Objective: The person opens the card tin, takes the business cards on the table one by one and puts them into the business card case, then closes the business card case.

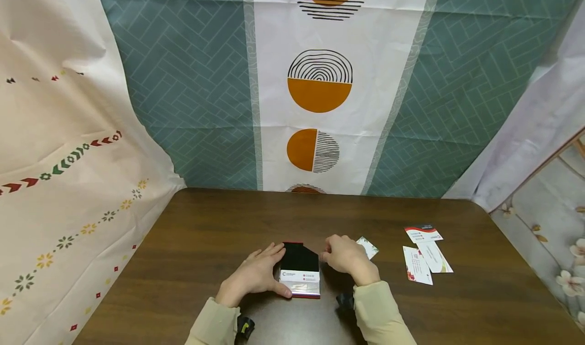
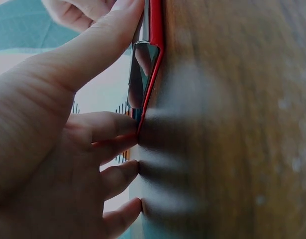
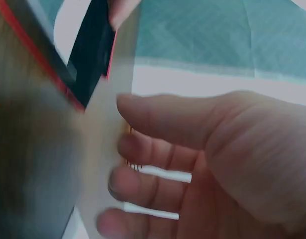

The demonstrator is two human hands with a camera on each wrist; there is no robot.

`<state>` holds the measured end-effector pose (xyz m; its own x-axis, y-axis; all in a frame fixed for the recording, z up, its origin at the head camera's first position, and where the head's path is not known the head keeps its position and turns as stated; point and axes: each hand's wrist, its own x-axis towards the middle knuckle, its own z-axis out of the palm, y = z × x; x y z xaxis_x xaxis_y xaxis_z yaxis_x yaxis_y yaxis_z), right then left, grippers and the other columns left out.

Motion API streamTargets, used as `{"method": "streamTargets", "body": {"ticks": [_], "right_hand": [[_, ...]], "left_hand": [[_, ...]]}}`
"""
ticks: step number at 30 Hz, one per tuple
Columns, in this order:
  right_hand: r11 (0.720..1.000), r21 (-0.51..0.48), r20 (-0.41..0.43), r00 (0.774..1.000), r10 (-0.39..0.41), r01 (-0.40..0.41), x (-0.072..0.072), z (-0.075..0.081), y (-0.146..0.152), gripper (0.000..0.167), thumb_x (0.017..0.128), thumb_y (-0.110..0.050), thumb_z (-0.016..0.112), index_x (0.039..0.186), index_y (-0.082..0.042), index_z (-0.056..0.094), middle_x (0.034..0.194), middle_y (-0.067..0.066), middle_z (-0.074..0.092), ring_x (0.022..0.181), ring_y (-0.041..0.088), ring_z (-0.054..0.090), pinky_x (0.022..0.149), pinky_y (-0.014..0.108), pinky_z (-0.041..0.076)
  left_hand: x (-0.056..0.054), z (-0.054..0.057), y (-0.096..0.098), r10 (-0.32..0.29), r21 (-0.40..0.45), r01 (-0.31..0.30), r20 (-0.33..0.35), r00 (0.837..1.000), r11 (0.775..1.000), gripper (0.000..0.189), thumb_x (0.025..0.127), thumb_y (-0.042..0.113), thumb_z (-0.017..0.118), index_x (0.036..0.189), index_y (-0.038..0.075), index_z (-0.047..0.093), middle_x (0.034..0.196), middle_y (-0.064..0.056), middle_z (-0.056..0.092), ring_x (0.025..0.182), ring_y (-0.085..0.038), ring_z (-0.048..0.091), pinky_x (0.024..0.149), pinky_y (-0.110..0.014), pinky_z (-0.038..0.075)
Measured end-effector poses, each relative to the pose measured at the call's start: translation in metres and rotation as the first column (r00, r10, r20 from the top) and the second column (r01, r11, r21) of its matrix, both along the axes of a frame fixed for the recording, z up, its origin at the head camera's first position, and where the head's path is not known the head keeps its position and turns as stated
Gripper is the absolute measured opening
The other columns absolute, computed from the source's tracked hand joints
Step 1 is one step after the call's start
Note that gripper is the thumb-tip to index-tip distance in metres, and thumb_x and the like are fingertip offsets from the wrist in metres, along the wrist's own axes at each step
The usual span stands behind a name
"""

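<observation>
A business card holder [image 1: 301,257] with red edges lies open on the table, its black inner flap toward the back and its shiny metal tray [image 1: 305,287] toward the front. White printed cards [image 1: 294,275] show in the tray. My left hand [image 1: 258,274] steadies the holder from the left, thumb at the front corner and index finger near the back; in the left wrist view the other fingertips [image 2: 124,174] touch the table. Just right of the holder is my right hand [image 1: 346,256]. Its fingers [image 3: 138,186] curl loosely with nothing between them, apart from the holder.
One card [image 1: 367,247] lies behind the right hand, partly hidden by it. Farther right, three overlapping cards [image 1: 418,270] lie on the brown table [image 1: 219,220]. Patterned cloth [image 1: 205,81] hangs along the table's back edge and sides.
</observation>
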<state>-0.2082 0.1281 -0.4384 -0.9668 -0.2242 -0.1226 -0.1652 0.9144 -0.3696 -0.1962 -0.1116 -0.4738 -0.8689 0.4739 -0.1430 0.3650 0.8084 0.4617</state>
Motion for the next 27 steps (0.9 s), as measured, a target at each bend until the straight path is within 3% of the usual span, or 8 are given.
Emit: {"method": "streamTargets", "body": {"ticks": [2,6,10,13,16,19,27], "right_hand": [[0.996,0.018,0.000,0.996,-0.085,0.085,-0.003,-0.001,0.010,0.018,0.091,-0.029,0.068,0.087,-0.011,0.068,0.077,0.003,0.062,0.070,0.021,0.059,0.061,0.043,0.047],[0.973,0.042,0.003,0.973,-0.229,0.229,-0.011,-0.006,0.034,0.036,0.094,-0.034,0.063,0.113,-0.005,0.069,0.101,0.012,0.068,0.086,0.031,0.063,0.076,0.058,0.046],[0.946,0.037,0.029,0.946,-0.323,0.322,-0.017,-0.010,0.057,0.049,0.095,-0.043,0.060,0.121,-0.002,0.066,0.112,0.021,0.065,0.092,0.039,0.062,0.082,0.065,0.040],[0.930,0.026,0.054,0.929,-0.367,0.366,-0.018,-0.013,0.071,0.055,0.093,-0.049,0.060,0.116,0.000,0.066,0.106,0.023,0.065,0.094,0.043,0.060,0.084,0.069,0.036],[0.922,0.033,0.102,0.916,-0.387,0.386,-0.017,-0.014,0.083,0.055,0.091,-0.053,0.061,0.101,0.001,0.066,0.092,0.019,0.063,0.091,0.042,0.060,0.084,0.071,0.034],[0.932,0.065,0.149,0.920,-0.363,0.357,-0.017,-0.017,0.089,0.053,0.090,-0.054,0.062,0.091,-0.002,0.065,0.089,0.016,0.063,0.091,0.042,0.060,0.085,0.070,0.035],[0.943,0.086,0.176,0.927,-0.332,0.321,-0.021,-0.020,0.090,0.050,0.087,-0.053,0.067,0.088,-0.003,0.065,0.090,0.015,0.064,0.091,0.040,0.060,0.086,0.069,0.035]], "left_hand": [[0.000,0.000,-0.001,-0.003,0.003,0.003,0.003,1.000,1.000,0.109,0.064,0.058,0.084,0.148,0.003,0.041,0.156,-0.010,0.032,0.145,-0.031,0.023,0.114,-0.054,0.019],[0.001,-0.001,0.000,-0.008,-0.001,0.008,0.008,1.000,1.000,0.110,0.064,0.059,0.084,0.149,0.004,0.040,0.156,-0.010,0.032,0.145,-0.031,0.023,0.114,-0.054,0.020],[0.001,0.001,0.001,-0.002,-0.006,0.002,0.007,1.000,1.000,0.110,0.064,0.059,0.084,0.149,0.004,0.041,0.156,-0.010,0.032,0.145,-0.030,0.023,0.114,-0.054,0.020],[0.001,0.001,0.001,-0.002,-0.009,0.002,0.004,1.000,1.000,0.109,0.064,0.059,0.084,0.149,0.004,0.041,0.156,-0.010,0.032,0.145,-0.030,0.023,0.114,-0.053,0.020],[0.001,0.002,0.001,-0.001,-0.005,0.002,0.009,1.000,1.000,0.109,0.065,0.059,0.084,0.148,0.004,0.041,0.156,-0.009,0.032,0.146,-0.030,0.022,0.114,-0.053,0.019],[0.001,0.001,0.000,0.000,0.003,0.000,0.012,1.000,1.000,0.108,0.064,0.058,0.084,0.148,0.003,0.042,0.156,-0.010,0.033,0.145,-0.030,0.023,0.114,-0.053,0.019],[0.000,-0.001,-0.001,-0.005,0.000,0.005,0.000,1.000,1.000,0.110,0.064,0.060,0.083,0.149,0.004,0.041,0.156,-0.010,0.033,0.145,-0.031,0.023,0.114,-0.053,0.020]]}}
